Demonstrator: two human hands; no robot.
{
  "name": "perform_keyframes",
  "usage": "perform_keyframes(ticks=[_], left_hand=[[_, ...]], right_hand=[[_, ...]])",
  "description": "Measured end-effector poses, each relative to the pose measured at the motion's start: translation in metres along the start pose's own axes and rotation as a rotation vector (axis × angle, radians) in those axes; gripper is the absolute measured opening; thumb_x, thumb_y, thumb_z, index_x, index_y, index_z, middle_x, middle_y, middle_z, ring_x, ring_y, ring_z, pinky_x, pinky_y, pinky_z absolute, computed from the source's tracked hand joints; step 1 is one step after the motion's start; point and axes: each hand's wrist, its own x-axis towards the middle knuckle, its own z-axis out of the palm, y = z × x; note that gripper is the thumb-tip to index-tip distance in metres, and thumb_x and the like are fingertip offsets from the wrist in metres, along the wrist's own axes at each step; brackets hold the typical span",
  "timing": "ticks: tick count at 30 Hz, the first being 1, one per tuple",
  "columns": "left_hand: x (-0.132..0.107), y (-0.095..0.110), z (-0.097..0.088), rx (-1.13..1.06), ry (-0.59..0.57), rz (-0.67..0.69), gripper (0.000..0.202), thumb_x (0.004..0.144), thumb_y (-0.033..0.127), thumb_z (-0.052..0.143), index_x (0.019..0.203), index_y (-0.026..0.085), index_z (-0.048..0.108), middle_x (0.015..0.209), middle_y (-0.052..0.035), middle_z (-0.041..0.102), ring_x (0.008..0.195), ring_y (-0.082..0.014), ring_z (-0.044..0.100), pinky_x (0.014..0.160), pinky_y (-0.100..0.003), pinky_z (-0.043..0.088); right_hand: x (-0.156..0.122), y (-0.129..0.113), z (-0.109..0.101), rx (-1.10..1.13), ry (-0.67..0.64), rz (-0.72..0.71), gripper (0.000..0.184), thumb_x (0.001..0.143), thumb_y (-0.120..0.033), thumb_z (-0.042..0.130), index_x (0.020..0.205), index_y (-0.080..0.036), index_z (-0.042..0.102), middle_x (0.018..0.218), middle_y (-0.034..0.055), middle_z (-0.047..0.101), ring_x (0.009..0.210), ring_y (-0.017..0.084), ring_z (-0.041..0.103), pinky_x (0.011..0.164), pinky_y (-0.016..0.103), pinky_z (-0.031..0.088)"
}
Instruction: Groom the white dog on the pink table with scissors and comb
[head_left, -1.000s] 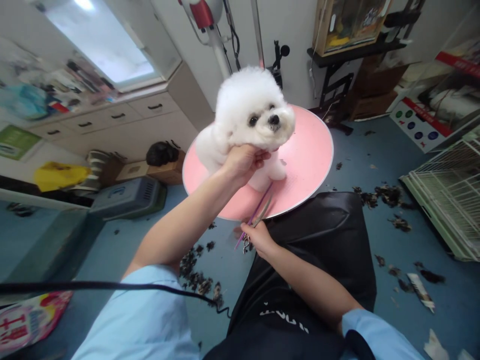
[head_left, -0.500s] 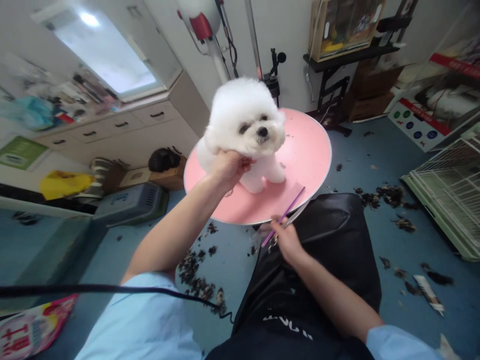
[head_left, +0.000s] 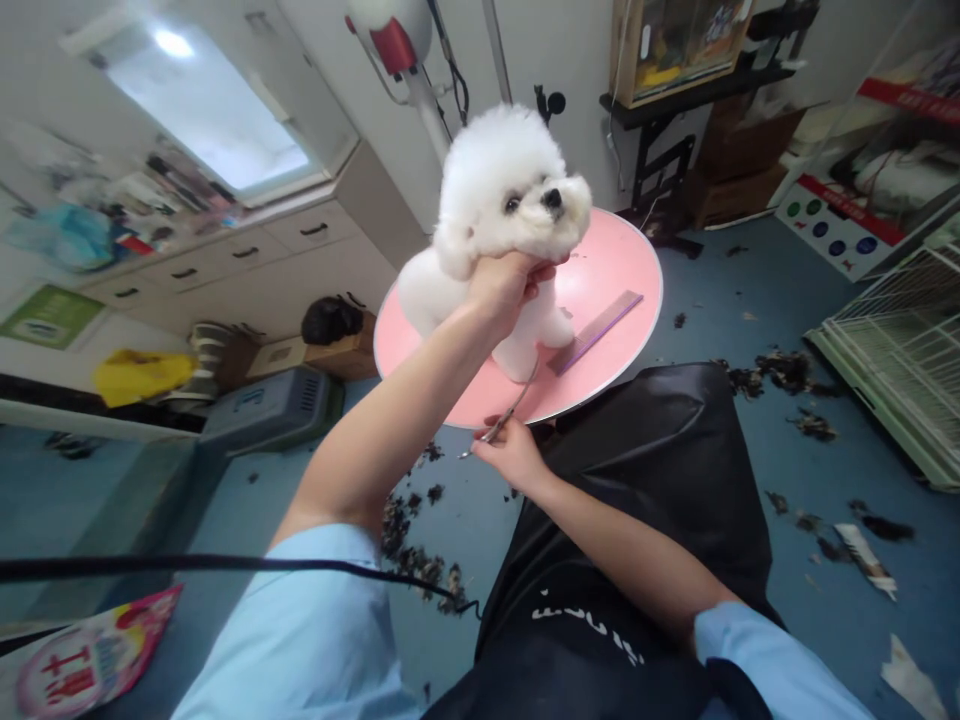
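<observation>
A fluffy white dog (head_left: 499, 165) sits on a round pink grooming table (head_left: 630, 250), its head turned to the right and tipped up. My left hand (head_left: 510, 285) is closed under its chin, gripping the fur of the jaw. Held in my right hand (head_left: 514, 455) is a pair of grooming scissors (head_left: 491, 432), just off the table's near rim; the slim blades point up toward the dog's front legs. A purple-backed comb (head_left: 600, 335) lies flat on the table beside the dog's front paws.
Dark hair clumps (head_left: 412, 540) litter the blue floor. A black cord (head_left: 225, 565) crosses in front of my left sleeve. At the right stands a wire cage (head_left: 900, 350); to the left, a grey pet carrier (head_left: 262, 405). A dryer (head_left: 394, 45) rises behind the table.
The comb has left my right hand and lies on the table. My right hand has shifted left with the scissors. My left hand has raised the dog's chin, turning its head right.
</observation>
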Motion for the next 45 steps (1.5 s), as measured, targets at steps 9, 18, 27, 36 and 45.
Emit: perform_keyframes(ticks=[9,18,27,36,45], left_hand=[[0.001,-0.002,-0.001,0.021,-0.021,-0.082,0.010,0.083,0.007,0.058,0.090,0.013,0.059,0.072,-0.0014,0.067,0.072,-0.0105,0.049,0.064,-0.028,0.029],[0.000,0.001,-0.004,0.048,-0.022,-0.086,0.012,0.084,0.008,0.063,0.093,0.015,0.060,0.075,-0.0026,0.067,0.068,-0.0094,0.049,0.059,-0.026,0.024],[-0.006,0.003,-0.009,0.077,-0.059,-0.062,0.021,0.083,0.014,0.068,0.103,0.016,0.064,0.071,0.0012,0.065,0.067,-0.0095,0.047,0.062,-0.027,0.026],[-0.002,-0.001,-0.013,0.066,-0.045,-0.088,0.023,0.085,0.020,0.071,0.107,0.021,0.063,0.075,-0.0012,0.065,0.080,-0.0140,0.055,0.070,-0.026,0.041],[-0.009,0.003,-0.009,0.030,0.011,-0.090,0.018,0.087,0.009,0.060,0.104,0.013,0.065,0.072,-0.0039,0.064,0.066,-0.0114,0.049,0.055,-0.024,0.025]], right_hand=[[0.049,0.008,0.049,-0.085,0.149,-0.212,0.031,0.065,-0.025,0.077,0.087,-0.023,0.055,0.082,0.0003,0.073,0.088,0.023,0.073,0.084,0.034,0.058],[0.051,0.000,0.059,-0.131,0.171,-0.223,0.024,0.066,-0.026,0.069,0.082,-0.024,0.052,0.079,-0.0004,0.073,0.082,0.021,0.072,0.076,0.030,0.055],[0.047,0.004,0.053,-0.135,0.173,-0.190,0.027,0.065,-0.024,0.075,0.078,-0.024,0.051,0.074,-0.0023,0.072,0.082,0.023,0.072,0.079,0.032,0.055],[0.041,0.002,0.042,-0.195,0.203,-0.193,0.024,0.066,-0.018,0.074,0.072,-0.024,0.051,0.065,-0.0033,0.068,0.070,0.020,0.070,0.071,0.031,0.053],[0.044,0.004,0.032,-0.291,0.232,-0.115,0.027,0.066,-0.011,0.073,0.081,-0.022,0.054,0.075,-0.0015,0.074,0.082,0.022,0.075,0.079,0.033,0.056]])
